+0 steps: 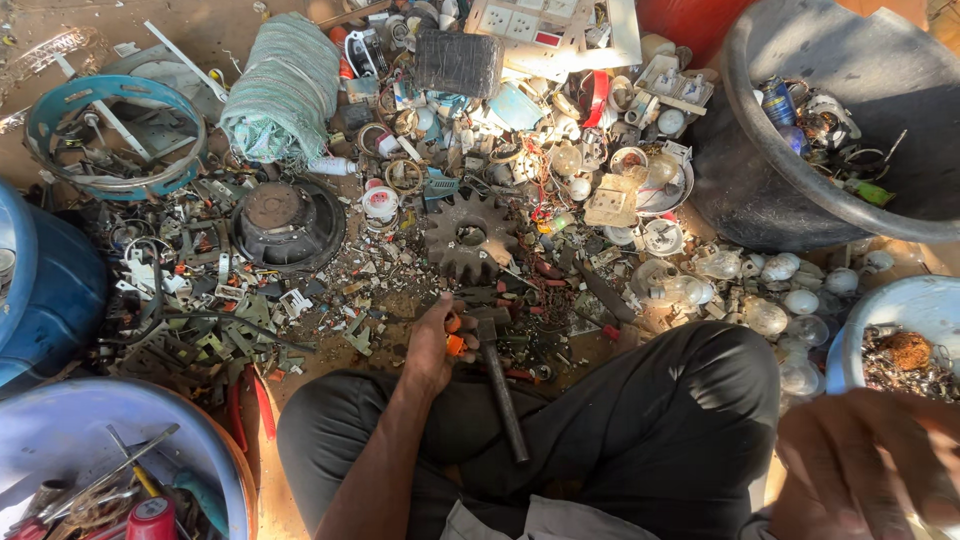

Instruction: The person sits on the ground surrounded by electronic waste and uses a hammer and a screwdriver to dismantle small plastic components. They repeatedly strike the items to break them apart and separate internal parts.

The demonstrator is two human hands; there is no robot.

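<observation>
Scrap litters the dirt floor [215,30] almost edge to edge, hemmed by a black tub [800,200] and blue basins [60,440]. Left hand [432,345] pinches a small orange part [455,346] beside the hammer [500,385], just below a toothed gear [470,235]. Right hand [870,465] hovers blurred, fingers spread and empty, near a white bowl [850,340].

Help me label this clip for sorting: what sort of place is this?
Probably a scrap-sorting or salvage spot on bare ground. A large toothed gear, a speaker cone and a heap of spent light bulbs lie among broken electrical parts, with a black tub holding sorted pieces. The left hand rests by a hammer.
</observation>
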